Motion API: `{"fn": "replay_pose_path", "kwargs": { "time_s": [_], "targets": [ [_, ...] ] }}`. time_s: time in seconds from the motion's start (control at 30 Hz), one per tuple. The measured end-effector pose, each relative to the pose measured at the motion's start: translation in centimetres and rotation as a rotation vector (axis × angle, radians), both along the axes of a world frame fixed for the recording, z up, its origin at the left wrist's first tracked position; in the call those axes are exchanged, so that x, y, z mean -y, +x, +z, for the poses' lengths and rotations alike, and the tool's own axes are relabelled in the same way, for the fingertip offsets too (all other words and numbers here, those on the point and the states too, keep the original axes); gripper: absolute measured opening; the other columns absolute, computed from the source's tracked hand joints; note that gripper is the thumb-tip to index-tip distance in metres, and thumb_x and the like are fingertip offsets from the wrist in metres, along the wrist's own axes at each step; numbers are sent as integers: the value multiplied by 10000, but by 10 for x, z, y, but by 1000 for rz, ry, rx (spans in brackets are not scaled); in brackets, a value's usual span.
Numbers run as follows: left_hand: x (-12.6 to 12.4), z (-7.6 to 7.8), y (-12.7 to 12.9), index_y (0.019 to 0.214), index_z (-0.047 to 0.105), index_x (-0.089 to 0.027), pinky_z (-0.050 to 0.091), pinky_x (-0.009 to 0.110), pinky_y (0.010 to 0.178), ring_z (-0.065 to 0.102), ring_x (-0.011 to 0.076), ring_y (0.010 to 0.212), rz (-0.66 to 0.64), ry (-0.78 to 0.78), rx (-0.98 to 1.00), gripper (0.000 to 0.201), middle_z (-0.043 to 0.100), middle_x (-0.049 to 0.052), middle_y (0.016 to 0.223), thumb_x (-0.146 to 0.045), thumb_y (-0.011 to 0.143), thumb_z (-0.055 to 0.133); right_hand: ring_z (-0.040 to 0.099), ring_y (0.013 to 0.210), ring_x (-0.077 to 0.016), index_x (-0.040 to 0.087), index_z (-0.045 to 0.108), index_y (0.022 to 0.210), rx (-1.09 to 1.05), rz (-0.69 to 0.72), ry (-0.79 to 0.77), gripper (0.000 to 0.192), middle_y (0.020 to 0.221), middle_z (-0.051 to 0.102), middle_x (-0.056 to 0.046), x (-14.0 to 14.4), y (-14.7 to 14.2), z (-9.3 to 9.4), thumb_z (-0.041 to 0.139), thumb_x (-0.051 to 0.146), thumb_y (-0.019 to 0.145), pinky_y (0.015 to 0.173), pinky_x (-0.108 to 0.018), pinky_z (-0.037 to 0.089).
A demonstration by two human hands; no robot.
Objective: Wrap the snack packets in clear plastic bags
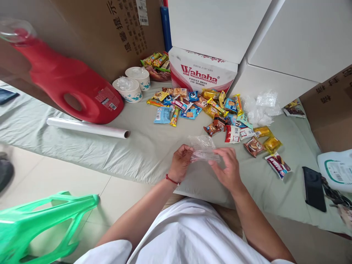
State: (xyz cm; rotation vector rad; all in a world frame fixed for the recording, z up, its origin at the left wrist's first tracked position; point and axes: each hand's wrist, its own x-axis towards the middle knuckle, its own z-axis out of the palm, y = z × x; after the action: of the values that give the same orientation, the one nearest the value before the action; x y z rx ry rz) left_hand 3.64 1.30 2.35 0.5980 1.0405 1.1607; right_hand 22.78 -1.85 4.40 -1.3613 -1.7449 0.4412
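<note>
A thin, crumpled clear plastic bag (203, 154) is held just above the cloth, near its front edge. My left hand (181, 161), with a red cord bracelet at the wrist, pinches the bag's left end between thumb and fingers. At the other end, my right hand (227, 168) has its thumb and fingers apart around the plastic, close to or touching it. Beyond both hands lie several small wrapped snacks, among them a red-and-white packet (232, 134), a brown packet (212, 129) and a blue packet (162, 115).
Behind the snacks stands a Wahaba-printed water carton (203, 69). Two paper cups (128, 90) (139, 77) hold clear plastic. A red jug (74, 84) and a white roll (88, 127) lie left. More crumpled plastic (261, 108), a phone (314, 189) and a green stool (49, 223) surround me.
</note>
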Motion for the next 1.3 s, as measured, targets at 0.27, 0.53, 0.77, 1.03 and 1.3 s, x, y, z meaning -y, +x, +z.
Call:
{"fn": "replay_pose_path", "kwargs": {
  "time_s": [0.27,0.53,0.77,1.03,1.3],
  "targets": [
    [9,-5,-2,883,691,-177,550,304,777,658,162,814,-120,2,-39,466,713,25,866,-416,577,948,567,691,-155,227,699,904,-375,39,-344,149,817,659,-14,-14,-27,-17,671,373,906,648,-285,446],
    [14,2,-12,841,699,-190,530,286,734,617,151,813,-140,-7,-57,418,678,23,887,-513,659,891,480,623,-116,227,677,825,-860,-190,-422,312,726,600,28,-9,-19,-4,841,471,721,578,-245,389],
    [10,3,5,750,669,-189,508,263,744,579,125,781,-65,25,33,370,647,-9,808,-471,666,893,453,597,-85,215,685,824,-1011,-181,-456,325,712,584,46,-6,-32,-6,892,426,689,543,-209,387],
    [-5,1,-41,778,575,-202,582,303,751,652,141,798,33,-53,212,457,652,-14,798,-434,630,940,379,522,-46,222,596,814,-1200,-243,-617,414,730,561,57,-1,29,7,942,314,608,405,-141,283],
    [-7,-11,-39,758,578,-194,551,235,624,629,119,722,197,-126,105,504,631,-20,742,-536,604,915,447,530,-112,220,638,854,-642,-247,-643,371,714,578,15,31,31,-19,792,547,764,436,-232,332]
  ]
}}
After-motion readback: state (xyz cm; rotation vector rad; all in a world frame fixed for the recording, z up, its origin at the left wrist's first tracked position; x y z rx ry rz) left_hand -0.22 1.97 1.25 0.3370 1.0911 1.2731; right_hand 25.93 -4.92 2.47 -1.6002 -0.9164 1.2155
